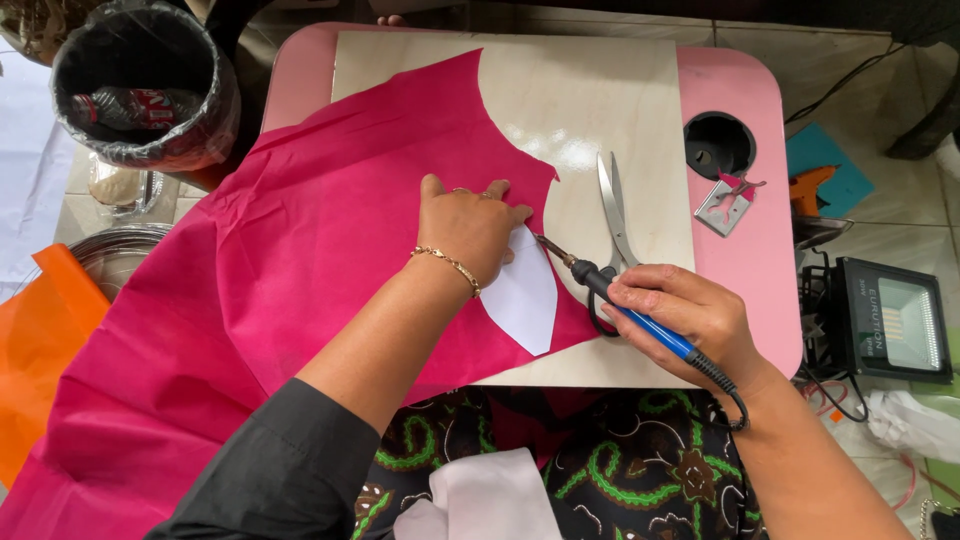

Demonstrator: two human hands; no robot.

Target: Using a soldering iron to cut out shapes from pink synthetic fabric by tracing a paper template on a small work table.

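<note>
Left hand (470, 228) fingers lie spread, pressing a white paper template (522, 293) onto pink fabric (300, 250); right hand (685, 315) fingers pinch a soldering iron (620, 300), tip seemingly at the template's edge.

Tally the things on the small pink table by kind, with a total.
Pink fabric sheet: 1
White paper template, under the left hand: 1
Heated cutting pen with blue handle, in the right hand: 1
Scissors: 1
Wooden board: 1
Small metal bracket: 1
Total: 6
</note>
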